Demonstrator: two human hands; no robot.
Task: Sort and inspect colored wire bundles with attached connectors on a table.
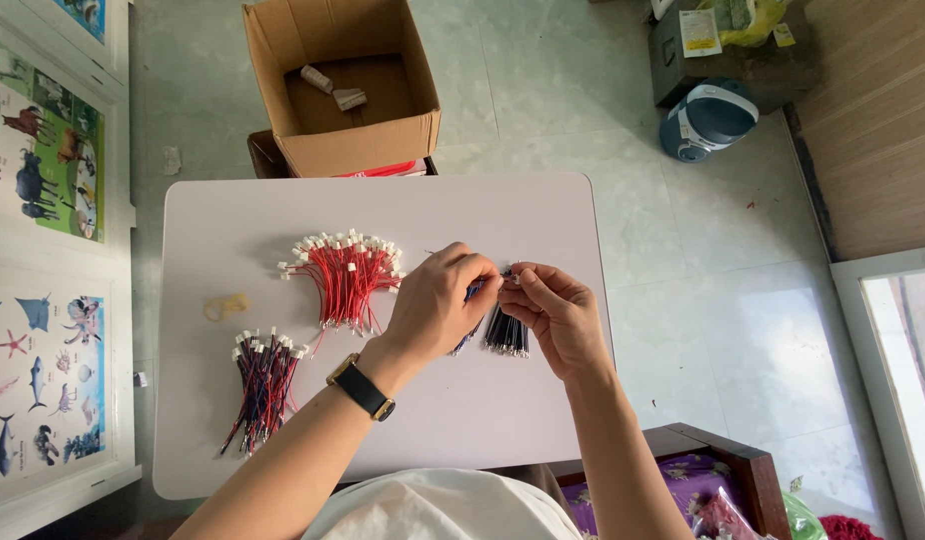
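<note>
Head view: left hand (438, 305) pinching thin blue wire (473, 292) between fingertips, other fingers curled; right hand (553, 312) pinching same wire's end near small white connector, above table centre. Wire likely feeling light, limp, slippery; best gripping at connector. Black wire bundle (506, 333) lying just below hands. Red wire fan (345, 272) and mixed red-black bundle (263, 385) lying left on white table (463, 430). Open cardboard box (343, 85) sitting beyond.

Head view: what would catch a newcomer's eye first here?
The fan of red wires with white plugs at the white table's middle left stands out most. Right of it, the left hand and right hand meet over a bunch of dark wires. An open cardboard box sits beyond.
</note>
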